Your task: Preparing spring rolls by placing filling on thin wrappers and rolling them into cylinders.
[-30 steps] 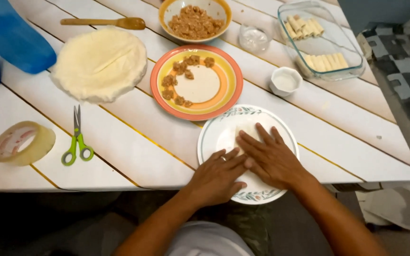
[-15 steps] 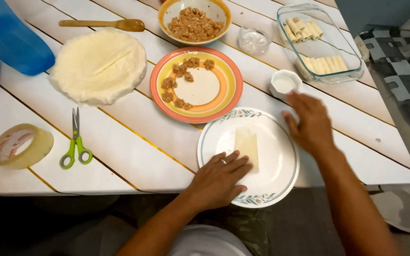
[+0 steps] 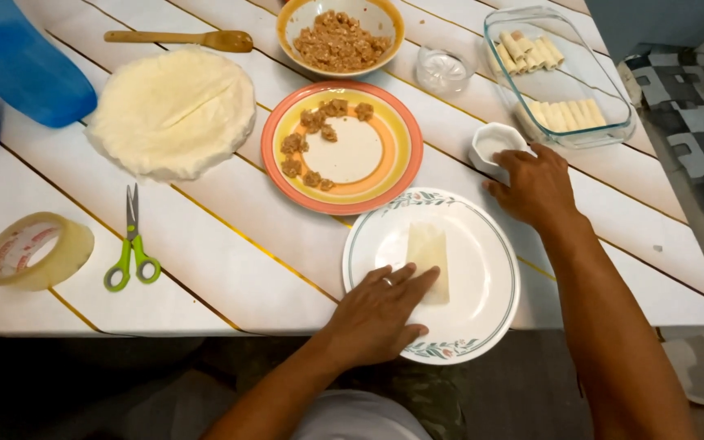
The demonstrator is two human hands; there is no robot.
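Left hand (image 3: 376, 314) presses the wrapper roll (image 3: 429, 259); right hand (image 3: 535, 187) touches small cup (image 3: 495, 147).

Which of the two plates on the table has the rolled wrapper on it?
The white plate with the floral rim, nearest the person; the left hand holds the rolled wrapper there. The orange-and-yellow plate holds only bits of filling.

A white slatted table (image 3: 230, 244) carries a floral-rimmed white plate (image 3: 482, 318) near its front edge, an orange and yellow plate (image 3: 397, 175) behind it, a small white cup (image 3: 495, 145), a glass baking dish (image 3: 568, 85), a small glass (image 3: 443, 69), a bowl of filling (image 3: 342, 37), a wooden spoon (image 3: 179, 38), a stack of round wrappers (image 3: 173, 110), green-handled scissors (image 3: 130, 244), a roll of tape (image 3: 34, 251) and a blue container (image 3: 18, 61)
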